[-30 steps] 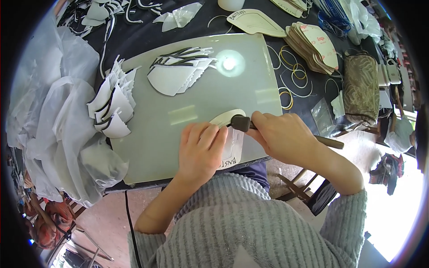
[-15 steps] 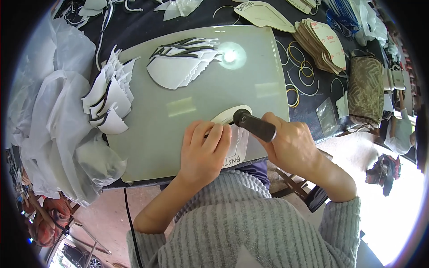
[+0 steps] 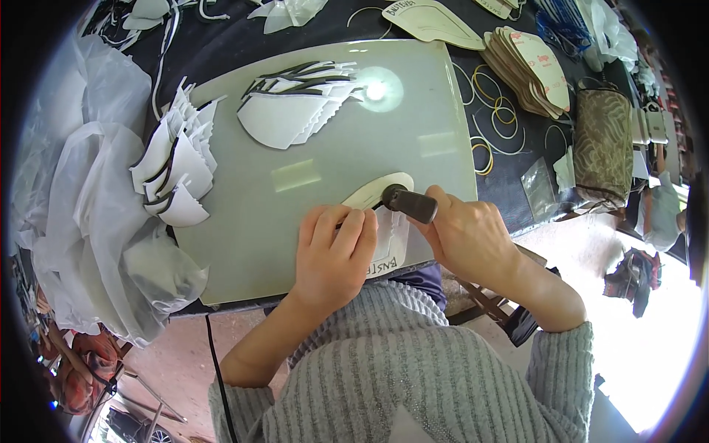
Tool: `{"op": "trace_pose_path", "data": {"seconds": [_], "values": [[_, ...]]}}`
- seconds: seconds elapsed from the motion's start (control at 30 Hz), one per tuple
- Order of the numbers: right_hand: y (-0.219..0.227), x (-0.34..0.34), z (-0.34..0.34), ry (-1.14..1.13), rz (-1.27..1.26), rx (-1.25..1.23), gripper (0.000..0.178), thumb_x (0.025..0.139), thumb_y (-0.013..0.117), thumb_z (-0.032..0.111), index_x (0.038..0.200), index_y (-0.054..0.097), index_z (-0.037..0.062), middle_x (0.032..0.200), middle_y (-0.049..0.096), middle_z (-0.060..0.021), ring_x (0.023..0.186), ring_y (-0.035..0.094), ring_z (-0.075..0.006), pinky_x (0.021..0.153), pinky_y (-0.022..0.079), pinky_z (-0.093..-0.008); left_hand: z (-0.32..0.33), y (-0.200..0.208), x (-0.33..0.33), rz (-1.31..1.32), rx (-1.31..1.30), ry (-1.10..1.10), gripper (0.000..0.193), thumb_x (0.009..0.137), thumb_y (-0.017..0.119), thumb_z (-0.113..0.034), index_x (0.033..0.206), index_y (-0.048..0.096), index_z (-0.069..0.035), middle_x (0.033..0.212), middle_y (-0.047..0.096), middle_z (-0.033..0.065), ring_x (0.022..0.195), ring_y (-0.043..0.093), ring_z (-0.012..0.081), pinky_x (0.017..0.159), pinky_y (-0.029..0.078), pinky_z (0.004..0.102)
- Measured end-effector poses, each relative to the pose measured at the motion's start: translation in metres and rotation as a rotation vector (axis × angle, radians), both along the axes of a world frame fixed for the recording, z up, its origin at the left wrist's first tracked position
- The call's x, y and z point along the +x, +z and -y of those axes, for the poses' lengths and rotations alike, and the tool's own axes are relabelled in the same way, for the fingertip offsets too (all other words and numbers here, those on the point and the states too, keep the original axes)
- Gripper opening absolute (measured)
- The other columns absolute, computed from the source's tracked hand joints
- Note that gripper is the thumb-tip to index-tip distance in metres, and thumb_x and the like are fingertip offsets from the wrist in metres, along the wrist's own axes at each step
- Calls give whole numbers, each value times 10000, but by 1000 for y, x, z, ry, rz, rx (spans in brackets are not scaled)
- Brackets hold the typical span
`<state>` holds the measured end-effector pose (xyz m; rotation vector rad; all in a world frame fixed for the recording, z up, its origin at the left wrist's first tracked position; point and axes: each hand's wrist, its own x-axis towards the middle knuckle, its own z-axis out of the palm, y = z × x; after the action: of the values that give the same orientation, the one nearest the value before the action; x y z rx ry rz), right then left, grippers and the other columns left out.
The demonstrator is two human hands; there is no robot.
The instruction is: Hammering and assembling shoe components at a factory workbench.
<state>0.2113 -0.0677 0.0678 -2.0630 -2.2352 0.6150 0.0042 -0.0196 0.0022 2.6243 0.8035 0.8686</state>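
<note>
In my right hand (image 3: 473, 230) is a hammer with a dark, rounded head (image 3: 415, 204). Its head is over the cream, curved template (image 3: 378, 190) at the board's front edge. Fingers bent and close together, my left hand (image 3: 336, 247) presses down on a dark-edged piece lying on that template, just left of the hammer. Most of this piece is hidden under the fingers. A clear part of the template (image 3: 391, 240), with handwriting near its lower end, shows between my hands.
The work lies on a pale board (image 3: 244, 236). White black-edged pieces stand in two stacks, one farther back (image 3: 284, 118) and one at left (image 3: 177, 166). Plastic bags (image 3: 96, 192) crowd the left side. Stacked cream templates (image 3: 528, 70), thin cords (image 3: 495, 111) and a patterned pouch (image 3: 604, 148) sit right.
The hammer head has dropped slightly and shifted a little left toward the template, my right hand moving with it. My left hand stays in place on the piece.
</note>
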Motion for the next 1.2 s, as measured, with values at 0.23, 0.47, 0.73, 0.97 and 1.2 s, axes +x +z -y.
{"op": "trace_pose_path", "data": {"seconds": [0.23,0.47,0.73,0.97,1.2], "values": [[5,-6,3,11,-60,175,280,934,646,238,872,478,23,626,576,-105,494,620,-285,428,489,-367,-4,3,2,-55,82,-38,272,724,654,-54,977,673,44,954,590,104,900,588,254,822,494,426],[16,-9,0,-37,-56,148,248,909,648,178,870,468,12,638,563,-112,504,622,-289,430,494,-374,-3,0,2,-56,86,-37,268,732,644,-53,977,668,53,949,589,110,893,584,259,821,493,426],[11,-13,4,-78,-113,61,209,939,637,143,925,548,-45,738,565,-133,488,605,-318,433,477,-393,-4,4,3,-70,88,-40,263,741,655,-57,976,672,58,936,589,114,883,588,262,809,495,417],[0,-20,1,-25,6,77,347,966,620,306,838,484,14,577,563,-100,465,617,-265,410,480,-355,-2,0,3,-44,92,-21,219,769,669,-34,965,670,63,925,584,112,868,588,267,805,503,427],[-4,-15,3,-24,38,68,360,980,594,339,835,481,29,583,574,-88,473,630,-258,416,490,-347,-2,-3,2,-9,64,-16,232,758,681,-34,976,672,44,941,583,99,879,586,266,792,485,416]]}}
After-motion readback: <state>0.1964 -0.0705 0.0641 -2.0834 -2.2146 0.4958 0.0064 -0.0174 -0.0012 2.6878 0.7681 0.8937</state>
